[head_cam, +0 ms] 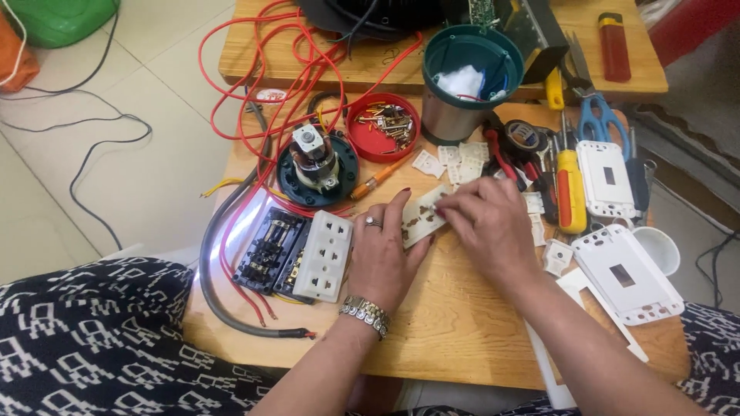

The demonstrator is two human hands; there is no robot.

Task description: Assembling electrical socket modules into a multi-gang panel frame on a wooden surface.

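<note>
A white socket insert (422,216) is pinched between the left hand (383,250) and right hand (487,223), fingertips closed on it.

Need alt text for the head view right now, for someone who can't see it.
Two bare hands, left hand and right hand, hold a small white socket insert between them over a wooden table. Left of them lies an opened multi-socket block with red wires. A red dish of brass parts, white faceplates and a yellow-handled screwdriver lie around.
</note>
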